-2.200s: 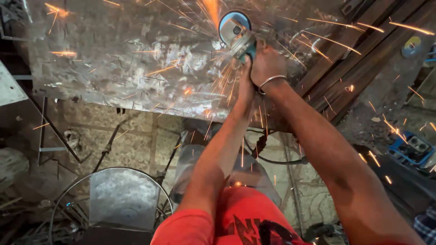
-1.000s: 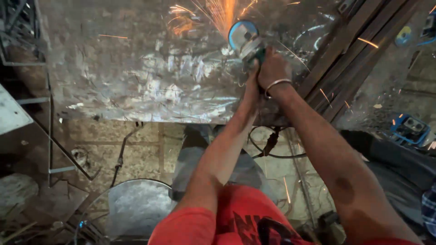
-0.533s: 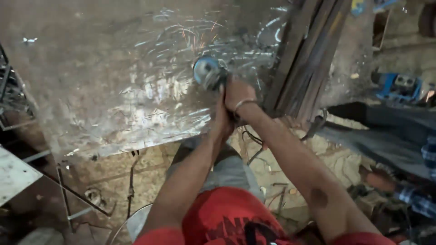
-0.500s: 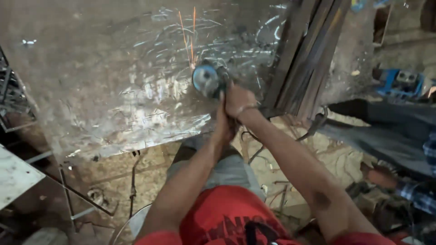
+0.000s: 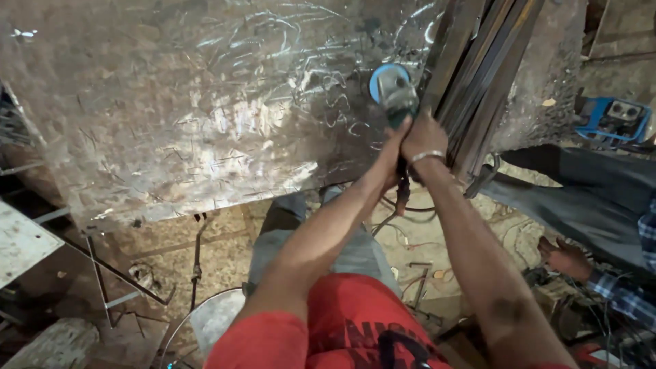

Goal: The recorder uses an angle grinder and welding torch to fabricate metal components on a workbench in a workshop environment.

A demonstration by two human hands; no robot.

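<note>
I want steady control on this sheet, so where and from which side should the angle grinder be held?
Grip the angle grinder by its slim rear body, coming from behind, the person's side, as both hands do now: right hand on top, left hand alongside. The blue-guarded disc faces the metal sheet, so keep fingers behind it.

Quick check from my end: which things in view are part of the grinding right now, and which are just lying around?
In use:
- angle grinder, gripped by the left hand and right hand
- scratched metal sheet under its disc

Lying about:
- blue power tool at right
- steel bars leaning beside the sheet
- round wire frame on the floor
- another person's hand
</note>
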